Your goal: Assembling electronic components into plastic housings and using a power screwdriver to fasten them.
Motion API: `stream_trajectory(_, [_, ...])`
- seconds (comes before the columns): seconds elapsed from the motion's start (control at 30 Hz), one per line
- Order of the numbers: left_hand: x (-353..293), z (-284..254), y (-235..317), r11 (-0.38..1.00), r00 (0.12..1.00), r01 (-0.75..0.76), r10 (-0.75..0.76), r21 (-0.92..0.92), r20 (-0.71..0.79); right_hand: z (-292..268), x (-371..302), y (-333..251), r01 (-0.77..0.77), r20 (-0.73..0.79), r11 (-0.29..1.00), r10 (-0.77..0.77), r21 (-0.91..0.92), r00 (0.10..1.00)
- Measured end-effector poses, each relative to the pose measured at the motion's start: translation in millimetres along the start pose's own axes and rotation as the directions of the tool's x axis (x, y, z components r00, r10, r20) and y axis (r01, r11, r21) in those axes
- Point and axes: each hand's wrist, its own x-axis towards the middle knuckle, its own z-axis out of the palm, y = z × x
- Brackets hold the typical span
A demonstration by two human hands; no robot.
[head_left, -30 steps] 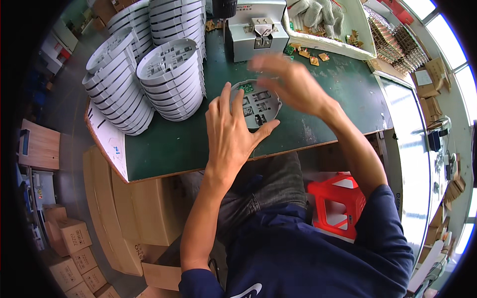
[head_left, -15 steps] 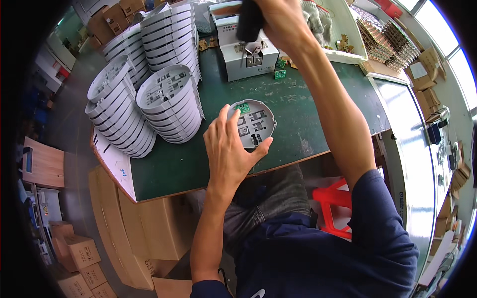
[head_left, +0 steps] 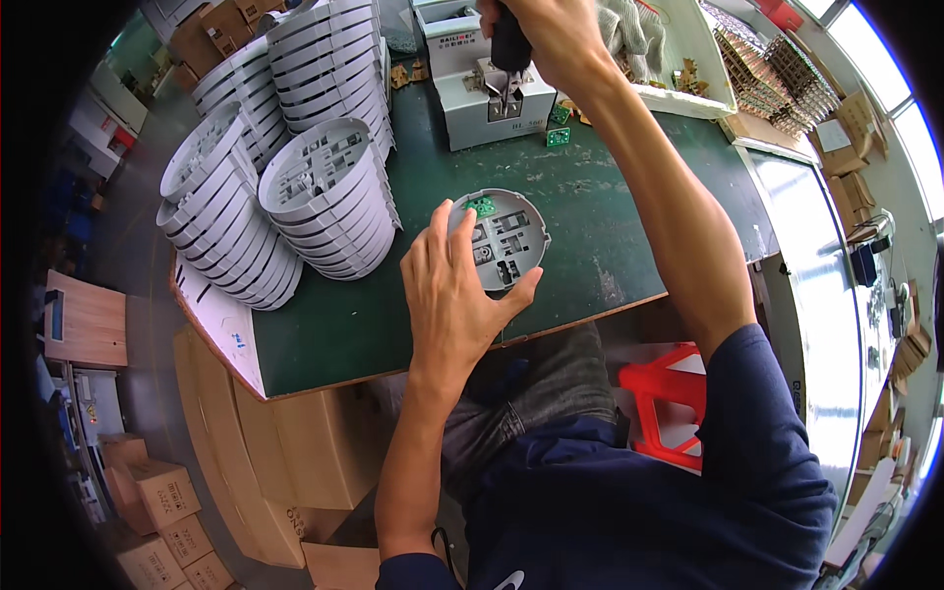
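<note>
My left hand [head_left: 444, 293] grips the rim of a round grey plastic housing [head_left: 526, 258] on the green table, fingers along its left side and thumb at its lower right. A small green circuit board [head_left: 481, 206] sits inside the housing near its upper edge, by my fingertips. At the far side, my right hand [head_left: 559, 47] is closed round a black power screwdriver [head_left: 510, 44]. Its tip points down at the front of a grey box-shaped screw feeder [head_left: 497, 123]. Two loose green circuit boards [head_left: 559, 137] lie beside the feeder.
Tall stacks of grey housings [head_left: 329, 197] stand on the left of the table [head_left: 324, 344]. A white tray [head_left: 688, 102] with gloves [head_left: 629, 39] lies at the far right. Cardboard boxes [head_left: 305, 447] are on the floor at left; a red stool [head_left: 664, 403] stands below the table edge.
My right hand has lowered the screwdriver, bringing its tip down to the feeder's front. My left hand and the housing have stayed in place; the view has shifted slightly.
</note>
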Motion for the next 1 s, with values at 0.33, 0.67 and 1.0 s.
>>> stream_trajectory(0.33, [2.0,0.2,1.1,0.999,1.000,-0.020,0.020,0.047,0.000,23.2,-67.9,-17.2,-0.180,0.162,0.972,0.155,0.154,0.975])
stream_trajectory(0.67, [1.1,0.1,1.2,0.999,0.999,-0.032,0.033,0.033,-0.010,29.6,-73.8,-10.8,-0.220,0.138,0.963,0.199,0.158,0.970])
stream_trajectory(1.0, [0.9,3.8,-0.9,0.998,0.998,-0.046,0.047,0.031,-0.032,27.9,-73.1,-0.1,-0.309,0.204,0.949,0.290,0.068,0.935])
